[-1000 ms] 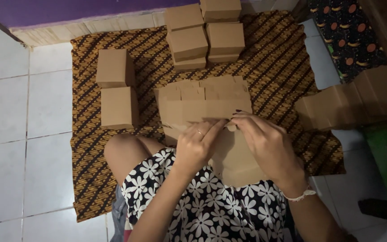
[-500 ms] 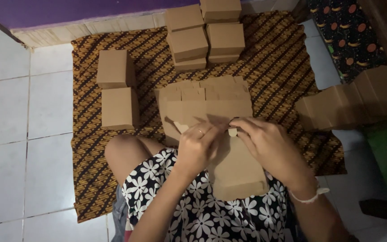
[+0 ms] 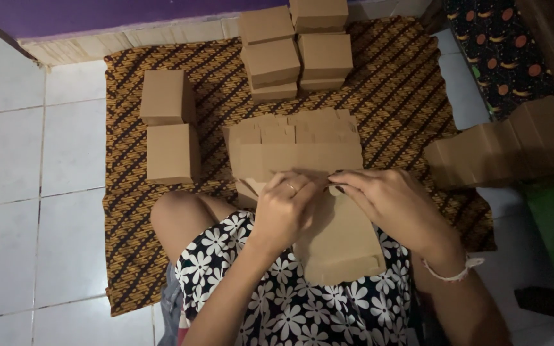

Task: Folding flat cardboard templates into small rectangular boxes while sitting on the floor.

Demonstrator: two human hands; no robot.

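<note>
A flat brown cardboard box blank [image 3: 341, 243] lies over my lap, on a black dress with white flowers. My left hand [image 3: 285, 208] grips its upper left edge with curled fingers; a ring shows on one finger. My right hand [image 3: 395, 202] pinches the upper edge beside it, fingertips almost touching the left hand. Just beyond the hands lies a stack of flat box blanks [image 3: 296, 144] on a brown patterned cloth [image 3: 386, 96].
Two folded brown boxes [image 3: 169, 125] stand at the cloth's left. Several more boxes [image 3: 296, 51] are stacked at the back. A leaning row of cardboard pieces [image 3: 508, 147] stands at the right. White floor tiles [image 3: 27, 192] lie to the left, a dark patterned mat [image 3: 501, 51] at far right.
The blank in my hands has slid down toward my lap, showing more of its lower part. Both hands stay close together at its top edge.
</note>
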